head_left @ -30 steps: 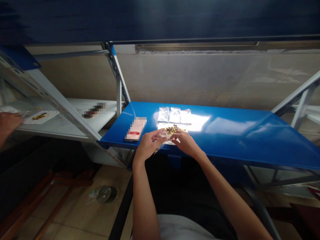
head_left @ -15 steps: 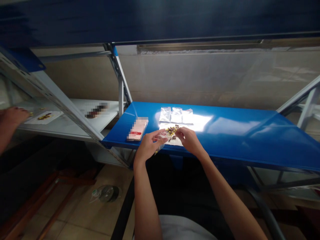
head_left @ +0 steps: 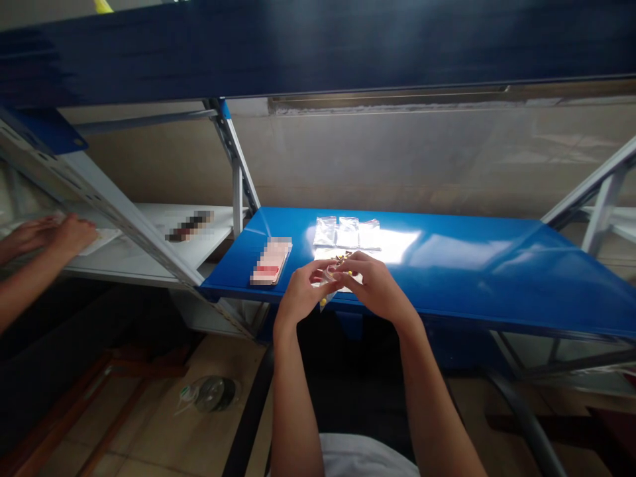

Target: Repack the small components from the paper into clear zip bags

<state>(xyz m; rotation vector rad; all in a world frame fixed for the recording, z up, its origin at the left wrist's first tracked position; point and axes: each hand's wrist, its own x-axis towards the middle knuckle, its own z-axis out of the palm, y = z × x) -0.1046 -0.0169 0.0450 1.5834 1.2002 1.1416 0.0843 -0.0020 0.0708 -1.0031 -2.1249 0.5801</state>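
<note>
Left hand: the left hand [head_left: 301, 293] sits at the bag's 8 o'clock side; its left fingers [head_left: 320, 267] are pinched together on the bag's edge.
Right hand: the right hand [head_left: 378, 289] sits at 3 o'clock; its right fingers [head_left: 352, 267] curl together against the bag's top, and the exact grip is partly hidden.
Held item: a small clear plastic bag [head_left: 332, 276] is held up between both hands, just over the front edge of a blue steel shelf [head_left: 447, 281]. A small yellow piece [head_left: 322, 302] shows at its lower corner.
Handling: the bag looks light, soft and slippery, and its contents could spill; its top edge looks the best place to hold.
Nearby: a paper sheet [head_left: 348, 254] lies at 12 o'clock, partly under the hands, with three clear zip bags [head_left: 346, 233] beyond it. A pixelated packet [head_left: 271, 261] lies at 9 o'clock.
Co-worker: a co-worker's hands [head_left: 72, 234] work on a white shelf [head_left: 139, 265], far off at 9 o'clock.
Change: the right hand has moved from the paper sheet to the bag.
</note>
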